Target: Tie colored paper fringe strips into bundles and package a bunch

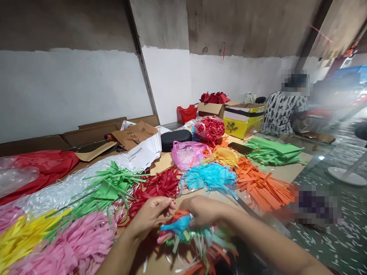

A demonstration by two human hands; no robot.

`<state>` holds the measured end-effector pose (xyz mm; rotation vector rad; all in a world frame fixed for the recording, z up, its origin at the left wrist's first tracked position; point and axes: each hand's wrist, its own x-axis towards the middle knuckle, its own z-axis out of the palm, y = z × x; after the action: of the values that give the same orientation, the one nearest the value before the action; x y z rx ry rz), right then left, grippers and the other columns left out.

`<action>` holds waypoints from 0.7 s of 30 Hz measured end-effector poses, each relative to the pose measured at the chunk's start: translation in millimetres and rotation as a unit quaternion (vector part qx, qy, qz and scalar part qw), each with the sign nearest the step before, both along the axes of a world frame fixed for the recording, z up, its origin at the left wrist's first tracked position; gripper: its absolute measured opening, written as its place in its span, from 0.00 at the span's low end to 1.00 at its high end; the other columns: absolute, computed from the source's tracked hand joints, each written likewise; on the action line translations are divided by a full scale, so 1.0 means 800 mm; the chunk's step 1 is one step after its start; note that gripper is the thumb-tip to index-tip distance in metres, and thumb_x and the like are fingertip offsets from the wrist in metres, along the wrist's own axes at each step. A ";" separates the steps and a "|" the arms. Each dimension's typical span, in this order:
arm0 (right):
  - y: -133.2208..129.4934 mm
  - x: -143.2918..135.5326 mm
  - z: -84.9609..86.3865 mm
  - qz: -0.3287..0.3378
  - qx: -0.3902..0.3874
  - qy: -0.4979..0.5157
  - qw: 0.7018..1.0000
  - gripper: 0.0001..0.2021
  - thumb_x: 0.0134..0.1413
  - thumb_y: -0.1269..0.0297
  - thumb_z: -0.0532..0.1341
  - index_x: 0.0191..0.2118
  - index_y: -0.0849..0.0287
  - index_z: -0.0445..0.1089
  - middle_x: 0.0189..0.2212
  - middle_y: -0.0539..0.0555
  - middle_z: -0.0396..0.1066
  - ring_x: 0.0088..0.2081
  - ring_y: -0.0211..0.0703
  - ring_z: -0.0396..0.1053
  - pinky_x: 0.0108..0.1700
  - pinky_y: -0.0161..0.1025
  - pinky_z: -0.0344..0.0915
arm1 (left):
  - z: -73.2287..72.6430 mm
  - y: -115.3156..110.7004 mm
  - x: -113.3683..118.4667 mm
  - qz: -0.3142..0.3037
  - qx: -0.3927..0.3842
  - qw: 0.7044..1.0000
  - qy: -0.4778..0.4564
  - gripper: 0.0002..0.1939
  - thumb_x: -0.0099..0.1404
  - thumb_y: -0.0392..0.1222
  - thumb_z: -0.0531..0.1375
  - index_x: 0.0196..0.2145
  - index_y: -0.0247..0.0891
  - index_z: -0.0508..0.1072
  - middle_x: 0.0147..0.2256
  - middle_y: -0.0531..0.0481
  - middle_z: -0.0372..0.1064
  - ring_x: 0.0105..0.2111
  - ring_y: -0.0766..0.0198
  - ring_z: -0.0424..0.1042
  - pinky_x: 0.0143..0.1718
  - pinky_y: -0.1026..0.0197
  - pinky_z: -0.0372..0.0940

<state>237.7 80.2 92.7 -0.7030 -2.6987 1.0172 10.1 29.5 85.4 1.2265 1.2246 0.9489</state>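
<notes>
My right hand (202, 210) grips a bundle of multicoloured strips (179, 225), with blue, orange, pink and green ends sticking out to the left of the fist. More loose strips hang below that hand. To the left of the bundle, my left hand (156, 212) has thumb and fingers curled together. Whether anything is pinched there cannot be made out. Just beyond my hands lie piles of dark red strips (160, 185) and light blue strips (210, 176). Orange strips (262, 185) spread out on the right, and green strips (107, 191) lie on the left.
Pink strips (71, 244) and yellow strips (31, 236) cover the near left. Farther back are a pink plastic bag (189, 154), a black case (174, 139), papers (145, 152) and a yellow box (243, 124). A person (282, 110) sits at the back right.
</notes>
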 end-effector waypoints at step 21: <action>-0.021 0.104 -0.040 -0.297 0.290 0.161 0.895 0.21 0.63 0.57 0.61 0.60 0.47 0.64 0.58 0.58 0.68 0.59 0.56 0.65 0.61 0.60 0.60 | 0.053 0.225 -0.116 0.418 0.184 0.791 0.407 0.15 0.70 0.49 0.57 0.48 0.36 0.72 0.46 0.46 0.73 0.45 0.58 0.74 0.48 0.47 0.69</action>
<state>320.7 63.2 60.5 -1.0169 -2.0960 0.1392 -83.0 209.4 127.8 1.4753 2.4982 1.3895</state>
